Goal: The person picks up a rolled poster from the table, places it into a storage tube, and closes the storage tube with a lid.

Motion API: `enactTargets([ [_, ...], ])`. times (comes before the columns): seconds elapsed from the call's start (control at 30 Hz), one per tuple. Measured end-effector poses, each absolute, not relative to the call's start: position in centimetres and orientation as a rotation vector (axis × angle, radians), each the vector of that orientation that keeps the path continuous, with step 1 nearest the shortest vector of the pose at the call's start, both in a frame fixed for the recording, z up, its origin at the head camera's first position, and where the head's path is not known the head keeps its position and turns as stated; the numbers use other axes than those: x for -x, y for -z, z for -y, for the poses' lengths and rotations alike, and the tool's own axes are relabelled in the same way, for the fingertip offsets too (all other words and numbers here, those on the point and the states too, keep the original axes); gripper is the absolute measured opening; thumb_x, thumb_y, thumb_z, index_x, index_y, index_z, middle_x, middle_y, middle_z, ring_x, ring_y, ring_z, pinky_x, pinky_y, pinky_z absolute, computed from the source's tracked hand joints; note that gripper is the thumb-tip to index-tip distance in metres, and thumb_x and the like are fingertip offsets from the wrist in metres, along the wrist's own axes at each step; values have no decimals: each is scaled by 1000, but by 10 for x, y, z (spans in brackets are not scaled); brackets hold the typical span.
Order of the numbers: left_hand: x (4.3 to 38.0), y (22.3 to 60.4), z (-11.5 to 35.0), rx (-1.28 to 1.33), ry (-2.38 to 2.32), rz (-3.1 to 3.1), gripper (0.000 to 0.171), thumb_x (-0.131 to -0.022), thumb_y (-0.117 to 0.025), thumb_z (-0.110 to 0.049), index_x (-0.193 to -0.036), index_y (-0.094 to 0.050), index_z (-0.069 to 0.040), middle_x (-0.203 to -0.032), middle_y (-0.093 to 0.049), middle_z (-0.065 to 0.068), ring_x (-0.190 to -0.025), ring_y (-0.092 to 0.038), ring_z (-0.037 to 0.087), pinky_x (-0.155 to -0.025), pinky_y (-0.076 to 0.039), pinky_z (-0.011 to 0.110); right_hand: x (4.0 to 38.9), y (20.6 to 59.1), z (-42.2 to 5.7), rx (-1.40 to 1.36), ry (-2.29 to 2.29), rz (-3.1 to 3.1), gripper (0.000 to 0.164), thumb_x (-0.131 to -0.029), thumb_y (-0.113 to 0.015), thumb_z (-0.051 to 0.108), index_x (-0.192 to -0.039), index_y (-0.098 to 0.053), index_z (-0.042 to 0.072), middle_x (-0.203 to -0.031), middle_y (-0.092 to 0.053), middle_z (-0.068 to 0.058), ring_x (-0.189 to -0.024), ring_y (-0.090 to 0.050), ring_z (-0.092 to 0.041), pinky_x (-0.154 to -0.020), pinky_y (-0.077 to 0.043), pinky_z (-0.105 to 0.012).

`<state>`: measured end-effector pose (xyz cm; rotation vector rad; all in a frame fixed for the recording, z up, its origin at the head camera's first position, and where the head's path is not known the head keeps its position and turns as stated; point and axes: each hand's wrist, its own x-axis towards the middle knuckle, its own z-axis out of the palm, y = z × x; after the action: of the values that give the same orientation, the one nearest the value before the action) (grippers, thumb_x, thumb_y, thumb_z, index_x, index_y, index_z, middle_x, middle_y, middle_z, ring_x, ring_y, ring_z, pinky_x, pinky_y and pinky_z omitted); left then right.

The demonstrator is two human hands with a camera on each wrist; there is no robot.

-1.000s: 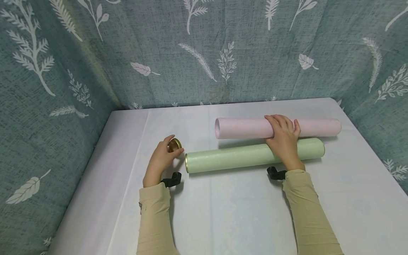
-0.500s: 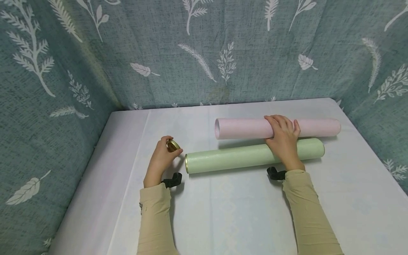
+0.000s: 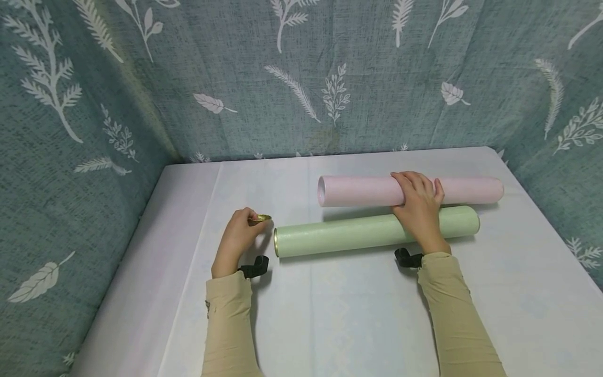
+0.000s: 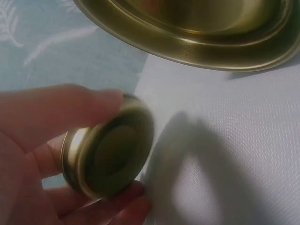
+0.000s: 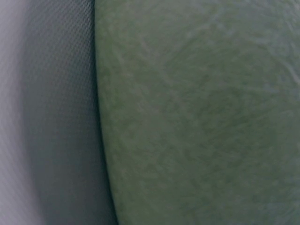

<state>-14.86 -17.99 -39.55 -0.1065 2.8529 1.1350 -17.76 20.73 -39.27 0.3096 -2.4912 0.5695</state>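
Observation:
In the head view my left hand (image 3: 235, 235) pinches a small gold metal lid (image 3: 260, 218) between thumb and fingers, a little above the table. The lid (image 4: 110, 152) shows its recessed face in the left wrist view. Just right of it lies a long pale green tube (image 3: 339, 235) with a gold-rimmed left end (image 3: 276, 242). My right hand (image 3: 419, 209) reaches across this tube and grips a pink tube (image 3: 358, 191) behind it, fingers over the top. The pink tube's left end is open. Only the green tube (image 5: 197, 112) fills most of the right wrist view; no fingers show there.
Both tubes lie on a white-covered table (image 3: 358, 319). A teal leaf-patterned curtain (image 3: 245, 78) encloses the back and sides. Black camera mounts (image 3: 254, 266) sit at both wrists.
My left hand has turned the gold lid from facing outward to lying nearly flat, edge towards the head camera. The right hand and both tubes have stayed in place.

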Motion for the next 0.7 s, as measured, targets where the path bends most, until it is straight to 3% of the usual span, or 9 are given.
enactTargets([
  [0.2,148,395,180,66,-1106,-2864,26,-83,-62,-30,-77,-51,-7,-90,-52,10,-76,-44,23,-61,-35,31,178,393,-207,-308,-562,2489,67,-60,-76,1,-120,-53,18,-120,-48,-7,-117,-34,-29,-101,-3,-53],
  [0.43,146,395,181,90,-1064,-2875,28,-83,-61,-32,-76,-51,-7,-110,-47,13,-90,-41,27,-72,-35,37,178,393,-207,-317,-559,2481,67,-59,-77,2,-120,-53,18,-120,-48,-6,-117,-34,-29,-101,-3,-54],
  [0.7,145,394,181,85,-1055,-2888,26,-84,-61,-29,-76,-50,-7,-116,-46,15,-96,-40,28,-77,-35,40,177,392,-208,-319,-571,2490,69,-59,-80,4,-121,-53,17,-120,-48,-6,-118,-34,-29,-102,-1,-52],
])
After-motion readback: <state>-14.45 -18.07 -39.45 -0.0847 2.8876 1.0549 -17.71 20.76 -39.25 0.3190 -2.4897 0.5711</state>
